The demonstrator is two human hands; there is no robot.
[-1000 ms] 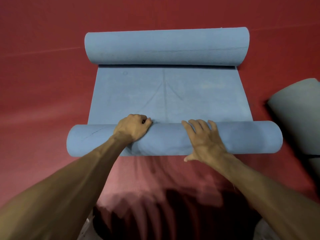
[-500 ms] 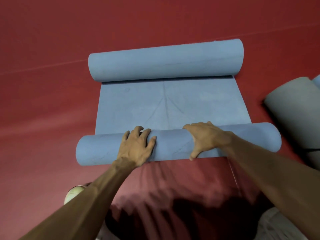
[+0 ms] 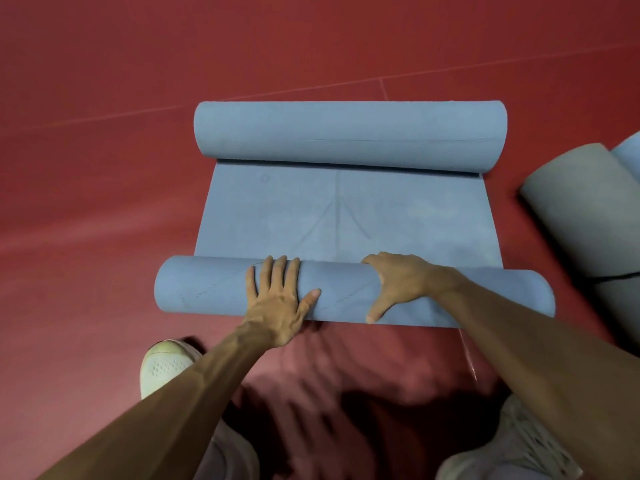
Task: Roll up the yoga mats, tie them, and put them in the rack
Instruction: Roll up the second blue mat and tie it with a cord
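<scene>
A blue yoga mat (image 3: 346, 216) lies on the red floor, rolled at both ends with a flat stretch between. The far roll (image 3: 349, 133) lies untouched. On the near roll (image 3: 207, 289), my left hand (image 3: 277, 303) presses flat with straight fingers spread over the top. My right hand (image 3: 401, 282) sits on the same roll to the right, its fingers curled over the far side and the thumb pointing toward me.
A grey rolled mat (image 3: 585, 220) with a dark strap lies at the right edge, with a bit of another blue roll (image 3: 628, 154) behind it. My white shoes (image 3: 166, 365) stand on the red floor (image 3: 104, 202) below the near roll.
The near roll has turned further away from me, shortening the flat stretch. My left hand went from curled to flat on the roll; my right hand went from flat to curled over it.
</scene>
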